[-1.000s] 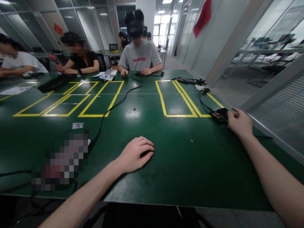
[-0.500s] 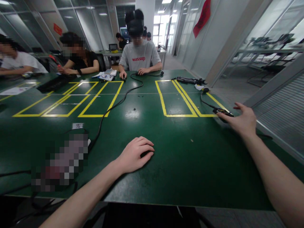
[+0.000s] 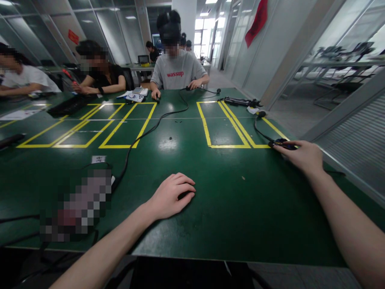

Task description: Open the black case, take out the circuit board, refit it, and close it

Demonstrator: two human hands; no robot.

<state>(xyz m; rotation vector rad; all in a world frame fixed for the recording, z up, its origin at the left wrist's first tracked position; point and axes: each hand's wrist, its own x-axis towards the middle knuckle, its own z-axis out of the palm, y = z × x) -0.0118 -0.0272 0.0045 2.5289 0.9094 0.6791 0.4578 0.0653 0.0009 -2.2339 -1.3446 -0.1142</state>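
The right hand holds a black corded device; nearer, the left hand rests curved on the green table, its grip unclear.

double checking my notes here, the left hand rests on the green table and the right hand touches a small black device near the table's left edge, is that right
Not quite: the small black device is near the table's right edge, as the head view shows. The left hand does rest on the green table, and the right hand touches the device.
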